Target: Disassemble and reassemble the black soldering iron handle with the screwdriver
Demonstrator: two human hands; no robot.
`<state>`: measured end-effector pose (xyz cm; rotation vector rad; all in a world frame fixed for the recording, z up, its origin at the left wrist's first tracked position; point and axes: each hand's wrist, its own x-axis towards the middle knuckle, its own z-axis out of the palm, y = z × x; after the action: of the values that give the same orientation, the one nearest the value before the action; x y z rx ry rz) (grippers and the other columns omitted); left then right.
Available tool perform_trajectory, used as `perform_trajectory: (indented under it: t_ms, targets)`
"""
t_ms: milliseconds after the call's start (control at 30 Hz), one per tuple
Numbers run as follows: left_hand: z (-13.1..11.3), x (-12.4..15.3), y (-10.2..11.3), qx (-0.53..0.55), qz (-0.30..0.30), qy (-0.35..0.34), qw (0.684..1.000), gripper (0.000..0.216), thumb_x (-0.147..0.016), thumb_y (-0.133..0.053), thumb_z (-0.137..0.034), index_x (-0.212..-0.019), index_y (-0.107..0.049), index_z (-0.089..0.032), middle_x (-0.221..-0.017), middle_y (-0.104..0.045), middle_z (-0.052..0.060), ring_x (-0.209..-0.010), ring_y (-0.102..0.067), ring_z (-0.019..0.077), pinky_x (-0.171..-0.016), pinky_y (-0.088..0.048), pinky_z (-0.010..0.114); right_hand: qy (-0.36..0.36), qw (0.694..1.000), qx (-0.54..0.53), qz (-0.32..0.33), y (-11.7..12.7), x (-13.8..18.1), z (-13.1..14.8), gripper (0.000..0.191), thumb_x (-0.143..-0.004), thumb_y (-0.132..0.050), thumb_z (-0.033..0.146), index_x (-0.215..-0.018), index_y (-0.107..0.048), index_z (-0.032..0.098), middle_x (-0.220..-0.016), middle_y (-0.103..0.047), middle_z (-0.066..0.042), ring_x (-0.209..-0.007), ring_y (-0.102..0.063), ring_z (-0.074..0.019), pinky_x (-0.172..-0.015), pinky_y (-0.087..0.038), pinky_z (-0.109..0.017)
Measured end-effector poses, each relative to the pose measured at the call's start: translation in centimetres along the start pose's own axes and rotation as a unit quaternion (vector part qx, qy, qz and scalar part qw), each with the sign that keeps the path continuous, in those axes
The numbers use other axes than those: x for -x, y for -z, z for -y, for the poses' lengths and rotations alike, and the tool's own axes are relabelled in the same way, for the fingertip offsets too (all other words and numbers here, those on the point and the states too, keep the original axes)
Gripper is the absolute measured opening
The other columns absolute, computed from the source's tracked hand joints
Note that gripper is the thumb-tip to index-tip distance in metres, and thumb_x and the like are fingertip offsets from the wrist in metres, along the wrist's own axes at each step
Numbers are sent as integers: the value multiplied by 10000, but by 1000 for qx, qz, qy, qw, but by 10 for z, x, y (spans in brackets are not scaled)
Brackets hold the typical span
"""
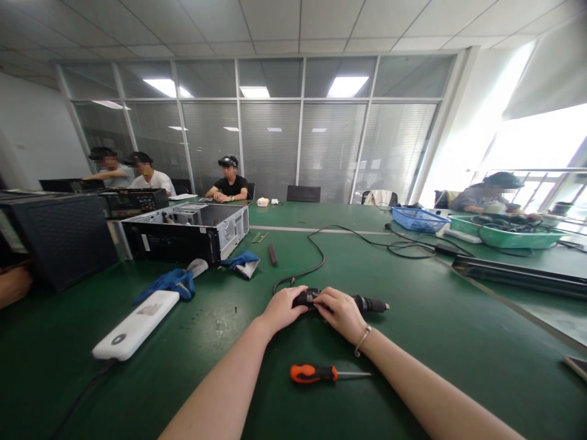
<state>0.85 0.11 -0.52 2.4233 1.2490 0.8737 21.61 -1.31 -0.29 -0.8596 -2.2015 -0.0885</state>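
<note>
A black corded electric screwdriver [373,304] lies sideways on the green table, its tip pointing right. My left hand [288,307] is closed around its cable end. Over the middle of the body, my right hand [340,311] has its fingers bent and pressed onto the tool; what lies under the fingertips is hidden. Nearer to me, between my forearms, rests a hand screwdriver [316,374] with an orange and black handle. From the tool's left end a black cable [321,256] curves away across the table.
An open computer case [183,232] stands back left beside a dark tower [59,238]. Blue gloves [172,284] and a white power strip [137,324] lie left. A blue basket [419,220] and a green basket [518,239] stand right. Several people sit around the table.
</note>
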Motion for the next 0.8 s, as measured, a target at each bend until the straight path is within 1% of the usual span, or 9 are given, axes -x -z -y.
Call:
perform_trajectory:
  t_ms: [300, 467, 567, 633, 667, 700, 733, 767, 800]
  targets:
    - [-3, 0, 2, -2, 0, 6, 1000, 510, -758, -674, -280, -1248, -542, -233, -1228, -617, 41, -1112, -570, 238, -976, -413, 331, 29, 998, 51, 13, -4, 3, -5, 214, -901, -481, 236, -923, -694, 227, -850, -646, -46, -730, -601, -127, -671, -475, -230]
    - [-3, 0, 2, 2, 1, 9, 1000, 516, -757, -669, -280, -1255, -539, -239, -1231, -615, 40, -1117, -568, 238, -985, -407, 334, 23, 998, 58, 6, -5, 5, -6, 231, -895, -486, 230, -1004, -688, 220, -909, -666, -65, -757, -623, -143, -698, -495, -245]
    - [-2, 0, 2, 6, 1, 9, 1000, 514, -759, -663, -274, -1256, -537, -240, -1236, -612, 38, -1123, -563, 232, -992, -400, 332, 9, 999, 33, 2, -5, 4, -3, 237, -891, -483, 235, -1005, -690, 214, -915, -669, -74, -773, -624, -152, -708, -495, -261]
    - [-2, 0, 2, 7, 0, 8, 1000, 513, -759, -660, -272, -1255, -540, -230, -1242, -608, 43, -1129, -558, 233, -993, -398, 330, -17, 1000, -13, 1, -1, -1, 6, 225, -888, -493, 266, -936, -702, 199, -880, -670, -74, -750, -618, -146, -700, -490, -259]
    - [-2, 0, 2, 7, 0, 10, 1000, 510, -757, -658, -270, -1253, -544, -225, -1243, -607, 45, -1129, -557, 234, -992, -400, 331, -40, 998, -44, 11, 3, -4, 12, 228, -882, -509, 302, -878, -705, 186, -824, -669, -68, -704, -609, -137, -666, -484, -249]
    - [-2, 0, 3, 6, 2, 14, 1000, 507, -756, -655, -265, -1250, -547, -223, -1244, -607, 46, -1130, -555, 235, -991, -401, 331, -65, 994, -80, 38, 9, -8, 19, 249, -869, -530, 348, -818, -701, 174, -759, -662, -56, -648, -593, -126, -616, -474, -235]
    - [-3, 0, 3, 5, 4, 16, 1000, 507, -756, -653, -260, -1250, -548, -224, -1246, -606, 45, -1134, -553, 235, -993, -400, 333, -91, 986, -117, 81, 16, -12, 26, 286, -844, -560, 405, -757, -687, 164, -678, -643, -37, -581, -564, -113, -553, -453, -219]
    - [-3, 0, 4, 4, 6, 18, 1000, 509, -755, -651, -256, -1252, -546, -226, -1249, -604, 43, -1135, -551, 234, -996, -397, 336, -110, 970, -159, 145, 24, -16, 35, 323, -806, -594, 462, -724, -672, 159, -616, -624, -16, -526, -534, -101, -492, -425, -203]
    - [-3, 0, 4, 4, 9, 18, 1000, 514, -755, -651, -255, -1256, -543, -229, -1254, -601, 42, -1137, -549, 235, -999, -394, 339, -107, 947, -203, 226, 32, -19, 43, 342, -754, -639, 502, -731, -665, 162, -612, -626, -2, -513, -526, -95, -462, -408, -190]
